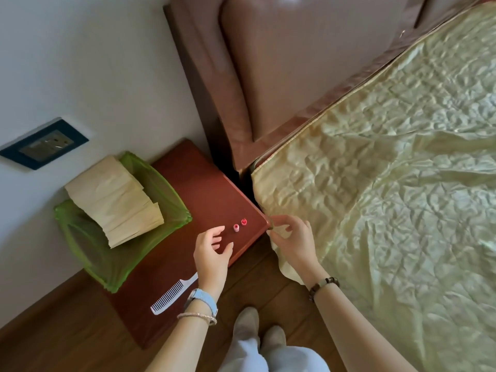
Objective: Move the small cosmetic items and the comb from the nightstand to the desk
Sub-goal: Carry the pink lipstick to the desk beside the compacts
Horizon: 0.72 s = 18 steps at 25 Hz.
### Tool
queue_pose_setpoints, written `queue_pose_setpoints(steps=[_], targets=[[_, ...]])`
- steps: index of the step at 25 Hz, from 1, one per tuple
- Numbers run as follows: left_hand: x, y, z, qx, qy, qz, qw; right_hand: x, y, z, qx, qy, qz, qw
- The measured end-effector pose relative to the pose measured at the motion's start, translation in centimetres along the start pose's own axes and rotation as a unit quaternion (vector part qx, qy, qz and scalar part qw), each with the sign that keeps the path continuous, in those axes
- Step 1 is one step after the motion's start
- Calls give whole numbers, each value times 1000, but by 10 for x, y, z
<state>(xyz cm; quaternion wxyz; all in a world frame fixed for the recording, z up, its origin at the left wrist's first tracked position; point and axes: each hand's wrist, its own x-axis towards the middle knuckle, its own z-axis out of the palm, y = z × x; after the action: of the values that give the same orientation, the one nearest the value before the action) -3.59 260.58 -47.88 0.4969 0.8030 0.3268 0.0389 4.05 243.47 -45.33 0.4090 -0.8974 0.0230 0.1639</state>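
Observation:
Two small cosmetic items stand on the red-brown nightstand [204, 189]: a pink one [236, 227] and a red one [243, 222], close together near the corner by the bed. A white comb [171, 294] lies on the nightstand's near part, partly under my left wrist. My left hand [213, 253] hovers just short of the pink item with fingers spread and relaxed, holding nothing. My right hand [291, 240] is at the nightstand's corner, fingers curved, holding nothing.
A green tray [171, 208] with a stack of beige tissue paper [115, 200] fills the nightstand's left side against the wall. The bed with a yellowish cover [389, 183] and brown headboard [281, 76] lies to the right. Wooden floor and my feet [257, 331] are below.

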Motion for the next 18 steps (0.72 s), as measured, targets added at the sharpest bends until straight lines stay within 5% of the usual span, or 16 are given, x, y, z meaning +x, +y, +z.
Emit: queue_pose_setpoints(steps=[18], targets=[[22, -27, 46, 19, 98, 129, 987, 52, 21, 82, -53, 26, -119, 991]])
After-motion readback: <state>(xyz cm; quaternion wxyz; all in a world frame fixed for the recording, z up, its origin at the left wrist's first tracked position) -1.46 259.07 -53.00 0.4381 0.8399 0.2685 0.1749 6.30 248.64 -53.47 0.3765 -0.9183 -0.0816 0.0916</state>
